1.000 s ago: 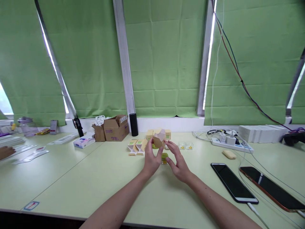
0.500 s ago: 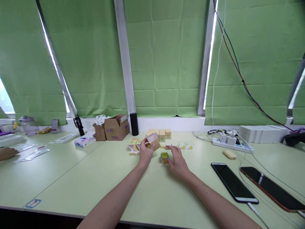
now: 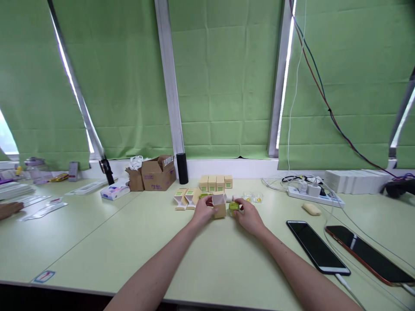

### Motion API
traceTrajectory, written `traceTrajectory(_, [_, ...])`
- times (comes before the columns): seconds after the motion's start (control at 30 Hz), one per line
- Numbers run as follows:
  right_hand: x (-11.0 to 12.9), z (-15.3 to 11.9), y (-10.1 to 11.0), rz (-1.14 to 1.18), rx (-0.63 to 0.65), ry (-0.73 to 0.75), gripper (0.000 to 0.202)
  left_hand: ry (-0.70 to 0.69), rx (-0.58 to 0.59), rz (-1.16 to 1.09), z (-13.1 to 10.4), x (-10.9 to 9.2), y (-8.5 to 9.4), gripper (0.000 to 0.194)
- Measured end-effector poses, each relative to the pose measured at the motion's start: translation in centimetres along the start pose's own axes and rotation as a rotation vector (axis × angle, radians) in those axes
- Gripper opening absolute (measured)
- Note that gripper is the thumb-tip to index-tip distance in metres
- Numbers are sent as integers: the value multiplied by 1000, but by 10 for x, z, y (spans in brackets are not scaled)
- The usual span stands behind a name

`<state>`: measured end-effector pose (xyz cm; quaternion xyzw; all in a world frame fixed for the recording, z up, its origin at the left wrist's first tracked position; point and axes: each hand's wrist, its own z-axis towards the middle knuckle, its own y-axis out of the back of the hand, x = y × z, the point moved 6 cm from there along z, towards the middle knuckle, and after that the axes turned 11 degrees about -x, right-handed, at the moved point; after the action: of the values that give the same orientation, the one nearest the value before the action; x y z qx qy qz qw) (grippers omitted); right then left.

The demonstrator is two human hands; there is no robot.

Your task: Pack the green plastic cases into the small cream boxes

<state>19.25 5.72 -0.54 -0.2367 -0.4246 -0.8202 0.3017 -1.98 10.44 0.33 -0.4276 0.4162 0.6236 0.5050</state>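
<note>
At a pale green table, the left hand grips a small open-topped box, its thumb and fingers drawn in against the cardboard. Just beside it, at the box's 3 o'clock, the right hand holds a green-lidded jar, fingertips pinched closely about it. A row of closed boxes stands at 12 o'clock, two opened boxes lie at 10, and clear cups sit at 2. Two phones rest at 4 o'clock; another person's hand shows at 9.
</note>
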Motion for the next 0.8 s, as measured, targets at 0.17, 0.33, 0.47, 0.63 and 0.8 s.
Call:
traceTrajectory(0.17, [-7,2,2,17,18,-46,38,-14,122,22,-11,0,-12,50])
traceTrajectory(0.33, [-8,2,0,17,37,-58,37,-148,-3,-15,-16,-17,-1,55])
traceTrajectory(0.47, [-7,1,1,24,42,-63,33,-357,-17,10,-26,-43,5,22])
traceTrajectory(0.63, [-6,1,2,29,37,-57,33,-417,-4,68,-29,-49,4,6])
traceTrajectory(0.8, [-6,0,2,26,27,-59,32,-308,-44,77,-21,-35,1,23])
